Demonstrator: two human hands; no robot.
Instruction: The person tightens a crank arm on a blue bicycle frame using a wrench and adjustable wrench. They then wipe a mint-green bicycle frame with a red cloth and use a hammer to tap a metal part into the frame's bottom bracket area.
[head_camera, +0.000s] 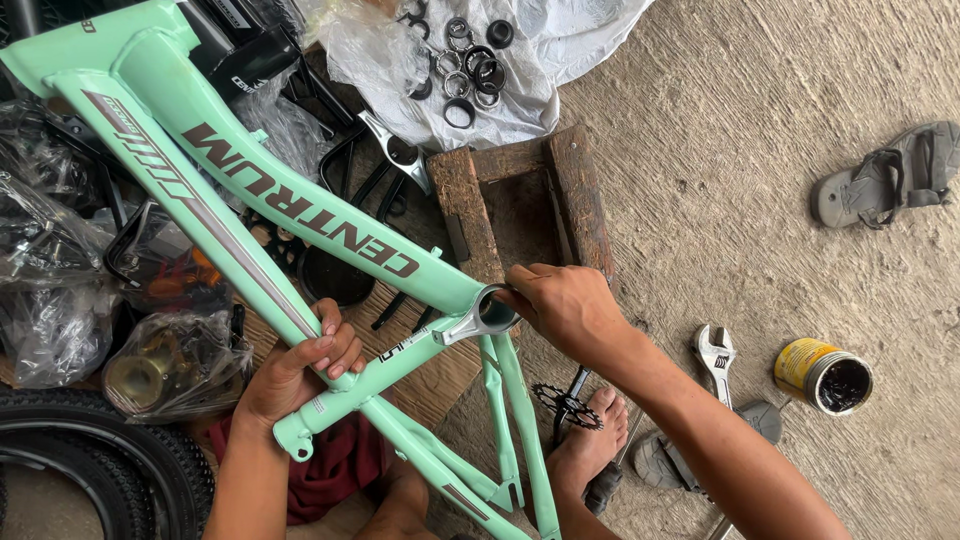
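Note:
A mint-green bicycle frame (270, 190) lies across my lap, running from the upper left down to the lower middle. My left hand (300, 365) grips its seat tube near the junction with the top tube. The fingers of my right hand (565, 305) reach into the open bottom bracket shell (492, 310), touching its inner rim. Whether that hand holds anything small is hidden.
A wooden block frame (520, 200) sits behind the shell. Bearing rings (465, 70) lie on clear plastic. An adjustable wrench (715, 355), an open grease tin (825, 375), a crank with chainring (568, 400), a sandal (885, 180), a tyre (110, 460) and bagged parts (60, 300) surround me.

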